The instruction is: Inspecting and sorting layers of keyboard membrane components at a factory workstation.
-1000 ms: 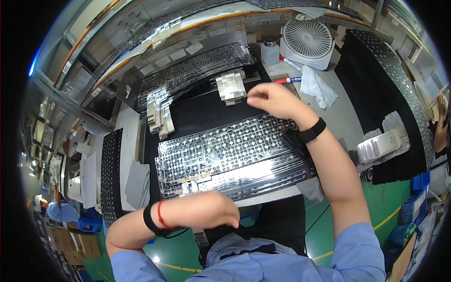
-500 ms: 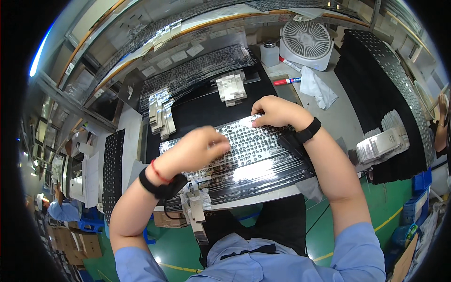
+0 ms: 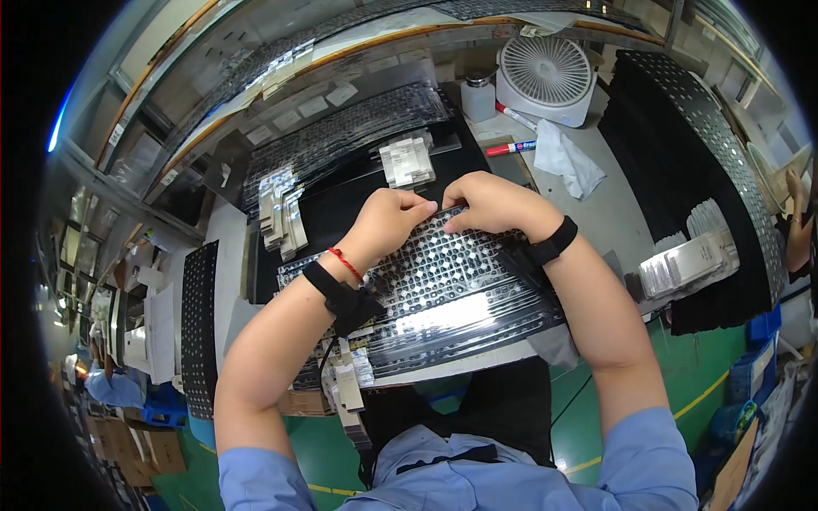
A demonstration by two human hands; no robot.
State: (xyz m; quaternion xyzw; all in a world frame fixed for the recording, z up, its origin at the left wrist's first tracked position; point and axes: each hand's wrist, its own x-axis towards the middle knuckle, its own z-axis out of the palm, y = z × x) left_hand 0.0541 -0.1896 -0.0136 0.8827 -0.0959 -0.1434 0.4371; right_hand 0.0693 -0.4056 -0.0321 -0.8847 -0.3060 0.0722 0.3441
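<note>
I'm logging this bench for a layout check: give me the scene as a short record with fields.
Left hand: at the far edge of the dotted sheet; grip unclear
Right hand: at the same edge, close beside the left
Beyond hands: pile of pale strips
Back right: white fan, white bottle, white cloth
Left wrist: red cord, black band

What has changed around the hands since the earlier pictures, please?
The left hand has moved from near the lap up to the far edge of the dotted sheet, beside the right hand, which has come slightly nearer the person from close to the silvery stack. Whether either hand grips the sheet is unclear. The white fan, red marker and white cloth stayed put.
</note>
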